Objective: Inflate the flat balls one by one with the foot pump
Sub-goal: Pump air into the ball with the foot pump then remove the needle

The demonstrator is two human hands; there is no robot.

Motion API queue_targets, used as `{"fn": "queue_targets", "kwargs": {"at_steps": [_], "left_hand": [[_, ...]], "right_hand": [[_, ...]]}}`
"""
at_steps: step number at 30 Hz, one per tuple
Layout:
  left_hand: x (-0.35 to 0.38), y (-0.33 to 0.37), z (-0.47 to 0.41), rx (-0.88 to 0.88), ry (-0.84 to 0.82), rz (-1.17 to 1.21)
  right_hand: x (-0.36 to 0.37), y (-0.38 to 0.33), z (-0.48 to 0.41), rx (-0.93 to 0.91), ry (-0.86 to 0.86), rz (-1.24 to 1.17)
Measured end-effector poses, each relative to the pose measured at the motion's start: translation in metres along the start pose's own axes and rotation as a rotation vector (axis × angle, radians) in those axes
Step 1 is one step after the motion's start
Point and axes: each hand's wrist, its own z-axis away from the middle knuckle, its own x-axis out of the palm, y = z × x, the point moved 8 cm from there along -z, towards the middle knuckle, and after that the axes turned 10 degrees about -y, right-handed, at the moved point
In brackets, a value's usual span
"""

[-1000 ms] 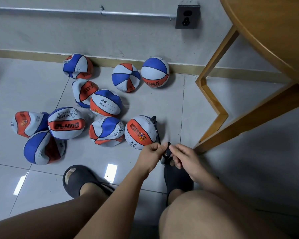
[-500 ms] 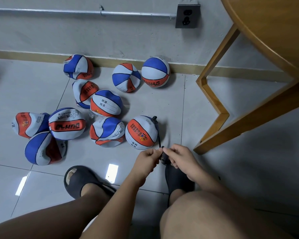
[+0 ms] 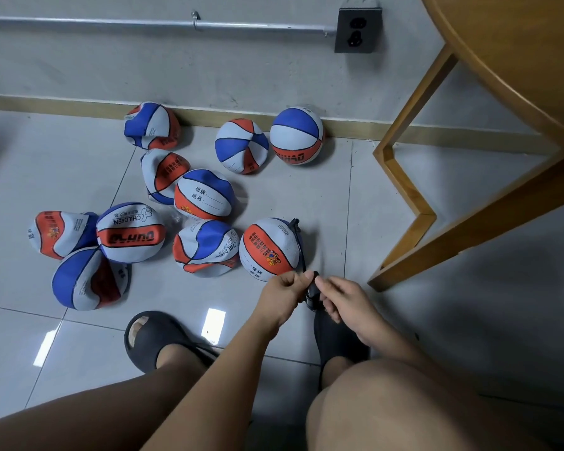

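Flat balls [image 3: 205,249] lie in a loose heap to the left of and beyond the hosed ball [image 3: 267,249]. Their rubber skins are caved into bowls and sharp creases, with panels of red, white and blue outlined in black and printed with lettering. We judge the hosed ball to be the one in hand. It sits on the tiled floor [image 3: 332,196] just beyond our fingertips, looks fuller and rounder than its neighbours, and touches or nearly touches the crumpled ball on its left. A thin black hose [image 3: 302,247] runs from its upper right edge down its right side to a small black fitting [image 3: 313,289] just below it. We hold that fitting from both sides. The left hand [image 3: 282,297] has its fingers curled in against the thumb to pinch it, and the right hand [image 3: 349,304] pinches it with thumb and forefinger, its other fingers loosely bent. We take it that so small a part needs one hand to steady it and one to work it, but we cannot tell whether we are tightening or loosening. The pump body is hidden from us: only a matte black slipper [image 3: 339,343] shows below the fitting. Far beyond the hosed ball, against the skirting [image 3: 349,130], a round ball [image 3: 296,135] sits smooth and taut, apparently finished and set apart from the heap. To the right stands a varnished wooden table leg [image 3: 404,190], angular and smooth. The floor is glossy, so a filled ball could roll on it.
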Motion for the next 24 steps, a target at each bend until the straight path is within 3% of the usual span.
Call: {"fn": "queue_targets", "kwargs": {"at_steps": [10,18,24], "left_hand": [[-0.003,-0.036,0.003,-0.137,0.038,-0.221],[-0.007,0.039,0.010,0.108,-0.047,0.199],[0.006,0.040,0.011,0.095,-0.084,0.164]], "right_hand": [[0.003,0.031,-0.004,0.102,-0.030,0.202],[0.001,-0.048,0.010,-0.077,-0.012,-0.060],[-0.005,-0.043,0.020,-0.165,0.015,-0.065]]}}
